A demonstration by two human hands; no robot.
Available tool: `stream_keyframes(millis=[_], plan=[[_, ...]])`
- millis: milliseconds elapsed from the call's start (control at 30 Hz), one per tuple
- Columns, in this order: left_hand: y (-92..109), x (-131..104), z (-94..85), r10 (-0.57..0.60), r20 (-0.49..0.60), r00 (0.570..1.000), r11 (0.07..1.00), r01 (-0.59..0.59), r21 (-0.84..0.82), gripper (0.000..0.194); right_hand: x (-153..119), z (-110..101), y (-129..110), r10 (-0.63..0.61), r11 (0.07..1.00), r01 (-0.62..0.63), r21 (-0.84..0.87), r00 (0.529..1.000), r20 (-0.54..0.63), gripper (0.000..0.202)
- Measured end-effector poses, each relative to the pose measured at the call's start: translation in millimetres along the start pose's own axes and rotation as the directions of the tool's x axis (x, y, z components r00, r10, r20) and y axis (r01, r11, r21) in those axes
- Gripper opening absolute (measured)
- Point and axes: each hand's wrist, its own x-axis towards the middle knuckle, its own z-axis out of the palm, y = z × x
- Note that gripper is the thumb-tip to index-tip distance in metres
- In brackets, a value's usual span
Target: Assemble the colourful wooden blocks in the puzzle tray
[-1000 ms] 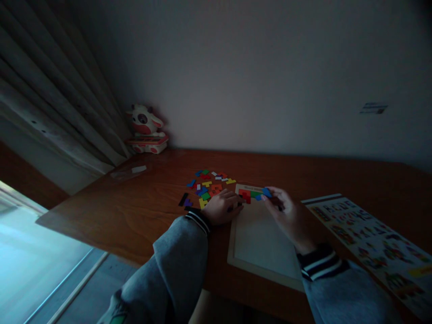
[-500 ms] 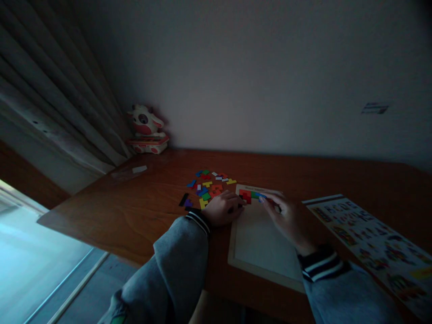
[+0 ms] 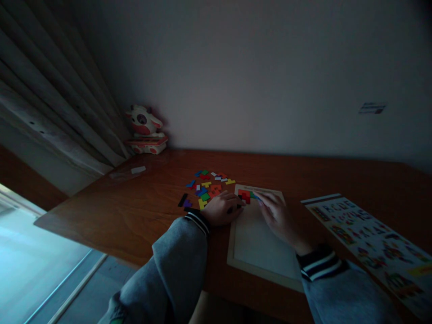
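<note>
A shallow wooden puzzle tray lies in front of me, with red puzzle pieces and a green puzzle piece in its upper left corner. My left hand rests over the tray's left edge, fingers curled by the red pieces; a dark patch shows at its fingers, too unclear to name. Over the tray's top part, my right hand has its fingers together on a blue puzzle piece beside the green one. Those fingers hide most of the blue piece.
Loose coloured puzzle pieces lie scattered left of the tray. A printed pattern sheet lies at the right. A cow-shaped toy stands at the back left of the wooden table, near a small white slip.
My right hand has shifted slightly left, and its fingers now lie flatter over the blue piece, covering more of it. The left hand has hardly moved.
</note>
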Motion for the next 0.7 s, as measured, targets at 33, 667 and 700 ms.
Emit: stream_keyframes(millis=[33,667,700], plan=[[0.3,0.2,-0.4,-0.002,0.004,1.0,1.0,0.002,0.005,0.022,-0.9,1.5,0.5,0.003,1.0,-0.003,-0.006,1.0,0.026,0.039],[-5.8,-0.3,4.8,-0.078,-0.035,0.996,0.996,0.08,0.049,0.018,5.9,10.1,1.5,-0.072,0.997,0.076,-0.022,0.983,0.169,0.022],[-4.9,-0.3,4.3,-0.07,-0.019,0.997,0.996,0.071,0.053,0.019,5.8,10.1,1.2,-0.077,0.996,0.082,-0.023,0.981,0.177,0.023]])
